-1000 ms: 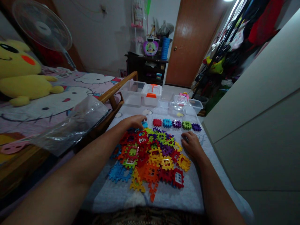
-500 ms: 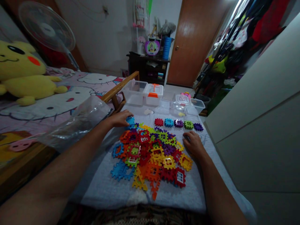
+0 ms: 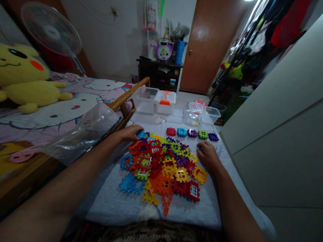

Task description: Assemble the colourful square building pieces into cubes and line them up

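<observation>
Colourful toothed plastic pieces lie in a wide pile [image 3: 161, 164] on a cloth-covered surface [image 3: 108, 201]. At the pile's far left corner, my left hand [image 3: 132, 132] has its fingers closed on a blue piece [image 3: 140, 134]. My right hand [image 3: 207, 153] rests on the cloth at the pile's right side, its fingers curled; whether anything is under them is hidden. Beyond the pile runs a row of separate pieces: a red one [image 3: 171, 131], a light blue one [image 3: 181, 132], a purple one [image 3: 192, 133], a green one [image 3: 203, 134] and a dark purple one [image 3: 213, 136].
Clear plastic boxes [image 3: 145, 101] stand at the far end, one with an orange latch [image 3: 165, 102]. A wooden rail [image 3: 128, 94] and a plastic bag [image 3: 85, 131] are on the left, beside a bed with a yellow plush toy [image 3: 32, 90]. A white cabinet [image 3: 277, 134] borders the right.
My left hand has moved slightly down toward me, and the blue piece at its fingertips is lower and tilted differently. My right hand has stayed in place.
</observation>
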The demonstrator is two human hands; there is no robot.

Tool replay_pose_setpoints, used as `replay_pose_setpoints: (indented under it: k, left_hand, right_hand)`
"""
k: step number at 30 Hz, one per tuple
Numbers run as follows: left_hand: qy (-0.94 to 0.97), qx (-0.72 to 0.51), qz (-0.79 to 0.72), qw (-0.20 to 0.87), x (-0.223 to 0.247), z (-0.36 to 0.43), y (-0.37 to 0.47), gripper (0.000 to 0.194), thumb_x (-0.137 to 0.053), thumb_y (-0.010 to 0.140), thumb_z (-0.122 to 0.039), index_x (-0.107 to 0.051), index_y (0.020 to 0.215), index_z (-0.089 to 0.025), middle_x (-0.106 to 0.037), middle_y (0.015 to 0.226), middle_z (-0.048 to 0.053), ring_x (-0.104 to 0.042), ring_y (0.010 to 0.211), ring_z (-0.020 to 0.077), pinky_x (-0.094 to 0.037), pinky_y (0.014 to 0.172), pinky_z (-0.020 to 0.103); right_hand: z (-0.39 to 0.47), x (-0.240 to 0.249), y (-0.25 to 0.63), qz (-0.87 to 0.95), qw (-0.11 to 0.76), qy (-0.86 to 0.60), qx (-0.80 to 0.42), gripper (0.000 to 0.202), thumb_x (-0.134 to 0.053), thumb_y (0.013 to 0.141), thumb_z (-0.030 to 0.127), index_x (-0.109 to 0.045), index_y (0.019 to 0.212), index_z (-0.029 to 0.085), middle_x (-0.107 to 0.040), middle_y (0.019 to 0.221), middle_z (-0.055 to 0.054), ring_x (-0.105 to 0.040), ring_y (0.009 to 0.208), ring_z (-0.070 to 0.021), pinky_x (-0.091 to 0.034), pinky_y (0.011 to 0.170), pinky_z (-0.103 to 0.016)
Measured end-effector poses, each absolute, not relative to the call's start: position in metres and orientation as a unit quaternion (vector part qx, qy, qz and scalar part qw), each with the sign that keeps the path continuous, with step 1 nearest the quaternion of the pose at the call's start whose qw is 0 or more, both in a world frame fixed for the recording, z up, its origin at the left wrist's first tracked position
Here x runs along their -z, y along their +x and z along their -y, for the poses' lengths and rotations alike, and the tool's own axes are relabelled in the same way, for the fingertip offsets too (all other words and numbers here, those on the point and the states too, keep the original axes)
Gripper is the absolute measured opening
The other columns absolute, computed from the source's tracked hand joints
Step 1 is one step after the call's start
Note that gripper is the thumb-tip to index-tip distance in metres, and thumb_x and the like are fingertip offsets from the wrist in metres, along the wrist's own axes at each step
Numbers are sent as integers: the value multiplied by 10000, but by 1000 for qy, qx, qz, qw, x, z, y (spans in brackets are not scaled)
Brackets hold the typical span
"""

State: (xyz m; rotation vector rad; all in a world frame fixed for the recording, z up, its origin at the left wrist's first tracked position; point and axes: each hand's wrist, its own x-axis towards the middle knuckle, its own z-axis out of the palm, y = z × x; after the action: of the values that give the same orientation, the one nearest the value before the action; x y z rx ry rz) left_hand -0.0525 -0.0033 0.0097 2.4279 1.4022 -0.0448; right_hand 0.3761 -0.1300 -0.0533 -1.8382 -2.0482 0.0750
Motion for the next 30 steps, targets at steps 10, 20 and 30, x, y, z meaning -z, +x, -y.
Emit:
replay_pose_setpoints:
  k: [10,20,30]
  left_hand:
    - [831,22,-529,168,-11,-1,-49,517,-721,656,-331,-638,1150,-201,-693,1156,53,-598,1078,244,-429,941,300]
    - [838,56,-525,135,-6,-6,-49,495,-702,674,-360,-680,1137,-186,-695,1173,79,-623,1062,259,-458,934,301]
    - [836,81,-521,150,-11,-10,-45,495,-672,691,-417,-696,1102,-141,-712,1130,97,-646,1005,246,-477,887,279]
  right_hand:
    - [130,52,376,730,188,-657,-30,217,-559,866,239,-688,1026,169,-634,1048,-123,-566,1003,-263,-426,911,-374]
    - [131,52,375,732,192,-654,-22,210,-560,855,219,-692,1012,173,-640,1032,-119,-576,1001,-264,-429,911,-374]
    - [131,50,375,732,189,-654,-32,216,-553,869,243,-684,1029,180,-638,1056,-119,-570,1009,-258,-430,915,-376]
